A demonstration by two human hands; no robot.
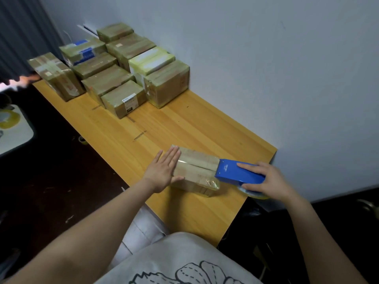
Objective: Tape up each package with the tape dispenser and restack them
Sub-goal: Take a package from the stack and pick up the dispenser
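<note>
Head view: left hand (164,171) flat, fingers straight and together, palm down, pressing on the left end of the package (196,167). Right hand (268,179) grips the tape dispenser (238,172): index finger laid along its top, other fingers wrapped over the far side, thumb underneath by the tape roll (254,193). Package is a flat brown cardboard box lying on the table (143,130) between the two hands, its long side running from the left fingertips to the dispenser mouth. Center flap seam is visible, a glossy clear tape strip crosses the top just beyond the left fingertips, and wrinkled clear tape is bunched at the box corner below the dispenser mouth. Dispenser is a blue body, mouth touching the box's right end. There is a small pale logo just ahead of the right index fingertip, too small to read. Taped packages (114,68) sit in rows at the far end, well beyond the left fingertips, against the wall (266,68). One front box has a white label (128,98), print unreadable. Bare wood lies between the left fingertips and those rows. Table's right edge runs under the right hand; the roll and right fingers hang past it. Near edge is close behind the left wrist.
</note>
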